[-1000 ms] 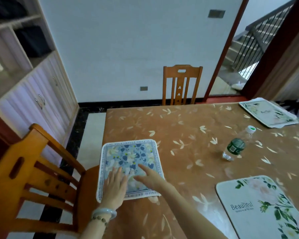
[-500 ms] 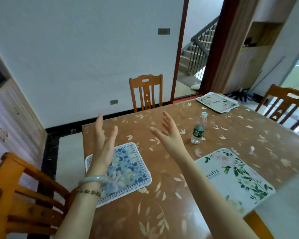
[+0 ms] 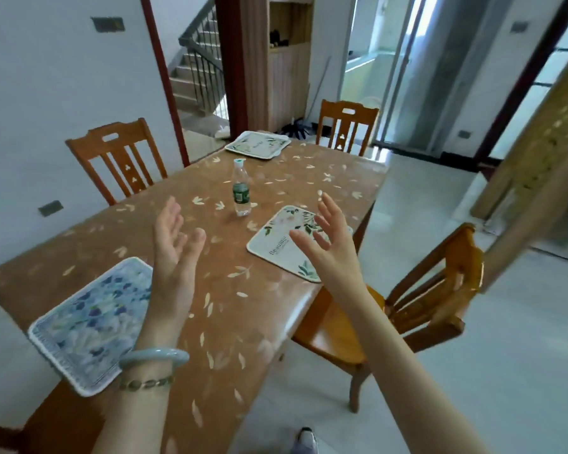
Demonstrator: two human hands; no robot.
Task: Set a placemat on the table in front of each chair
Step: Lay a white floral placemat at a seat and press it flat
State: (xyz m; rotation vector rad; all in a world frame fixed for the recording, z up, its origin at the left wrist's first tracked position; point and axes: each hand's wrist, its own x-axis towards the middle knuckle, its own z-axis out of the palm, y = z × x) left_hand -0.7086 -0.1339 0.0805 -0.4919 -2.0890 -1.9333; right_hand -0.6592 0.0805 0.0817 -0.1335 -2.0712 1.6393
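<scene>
- Head view: both hands are up over the table (image 3: 250,309), palms facing each other. The left hand (image 3: 174,244) and the right hand (image 3: 328,237) both have their fingers spread loose, and neither holds anything.
- Two mats look set. The blue placemat (image 3: 89,322) lies at the near left edge, overhanging it slightly. The floral placemat (image 3: 286,244) lies flat in front of the right-side chair (image 3: 423,290).
- What seems a stack of placemats (image 3: 258,145) rests at the far corner, beside the end chair (image 3: 348,126). I'd judge those are not yet laid out.
- The left-wall chair (image 3: 118,155) has bare tabletop before it, so that place looks still to do. A water bottle (image 3: 241,188) stands mid-table.
- Hard to tell: how many mats are in the far stack. No chair shows by the blue mat; that corner is cut off.
</scene>
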